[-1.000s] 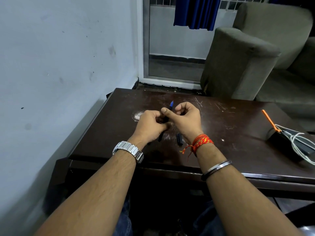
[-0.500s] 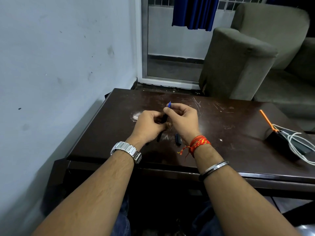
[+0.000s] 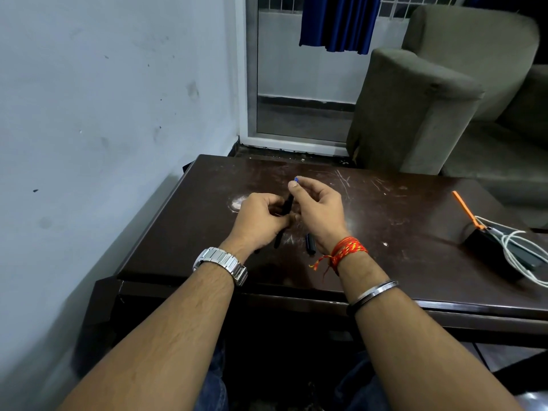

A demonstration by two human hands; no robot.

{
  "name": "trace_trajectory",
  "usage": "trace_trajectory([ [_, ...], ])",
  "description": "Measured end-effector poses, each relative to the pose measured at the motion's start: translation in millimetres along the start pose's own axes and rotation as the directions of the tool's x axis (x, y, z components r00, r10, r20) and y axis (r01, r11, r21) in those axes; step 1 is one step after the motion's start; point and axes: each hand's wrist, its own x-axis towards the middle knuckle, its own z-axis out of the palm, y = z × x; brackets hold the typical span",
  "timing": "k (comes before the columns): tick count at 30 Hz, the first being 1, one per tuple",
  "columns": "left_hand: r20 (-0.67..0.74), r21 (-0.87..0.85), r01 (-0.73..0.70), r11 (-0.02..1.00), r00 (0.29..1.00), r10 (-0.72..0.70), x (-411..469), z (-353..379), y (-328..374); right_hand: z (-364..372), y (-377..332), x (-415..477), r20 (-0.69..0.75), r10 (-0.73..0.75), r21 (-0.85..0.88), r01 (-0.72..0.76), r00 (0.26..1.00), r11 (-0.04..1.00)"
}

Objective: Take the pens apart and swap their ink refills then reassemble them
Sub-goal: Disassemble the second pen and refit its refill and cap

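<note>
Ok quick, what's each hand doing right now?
Left hand: grips the black pen barrel.
Right hand: thumb and forefinger pinch the blue end at the top of that barrel.

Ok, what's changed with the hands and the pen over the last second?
The right hand has opened out and drawn off the left hand, now pinching only the blue tip, so the black barrel shows between them. The left hand still grips the barrel's lower part. The loose pen parts on the table stayed put.
</note>
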Motion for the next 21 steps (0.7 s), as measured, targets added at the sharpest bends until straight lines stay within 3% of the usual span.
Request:
trace_trajectory([
  [7, 0.013, 0.019, 0.002, 1.0, 1.0, -0.002, -0.9, 0.3, 4.2, -2.6, -2.2, 0.5, -0.092, -0.049, 0.001, 0.049, 0.995, 0.999],
  [11, -0.005, -0.027, 0.024, 0.999, 1.0, -0.024, -0.9, 1.5, 5.0, -1.5, -1.6, 0.7, -0.053, -0.009, 0.052, 0.012, 0.999, 0.999],
  [17, 0.02, -0.029, 0.016, 0.999, 1.0, -0.016, -2.2, 0.6, 5.9, -2.2, -0.6, 1.3, 0.017, -0.034, -0.01, 0.034, 0.999, 0.999],
  [21, -0.01, 0.017, -0.013, 1.0, 1.0, 0.013, -2.4, -0.1, 6.5, -2.3, -1.2, 2.3, -0.036, -0.058, -0.085, 0.055, 0.998, 0.995],
])
